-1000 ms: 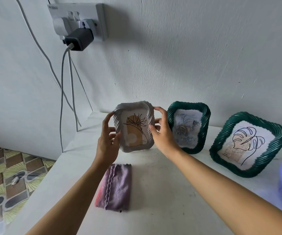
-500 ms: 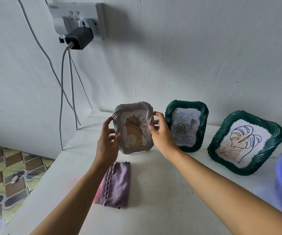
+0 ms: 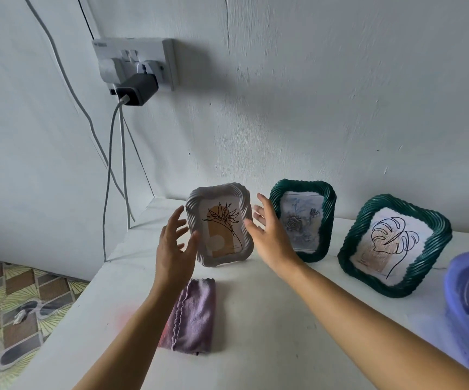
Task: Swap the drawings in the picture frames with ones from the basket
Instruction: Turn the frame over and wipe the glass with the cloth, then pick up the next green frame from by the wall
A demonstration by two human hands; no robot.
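My left hand [image 3: 172,249] and right hand [image 3: 270,237] flank the white frame [image 3: 220,223], fingers spread, just beside its edges. It stands on the table [image 3: 256,319], a green frame [image 3: 303,218] just to its right, a purple cloth [image 3: 194,316] nearer me.

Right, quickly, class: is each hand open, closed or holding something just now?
Left hand: open, fingers spread, beside the white frame, holding nothing.
Right hand: open, fingers spread, at the frame's other side, holding nothing.
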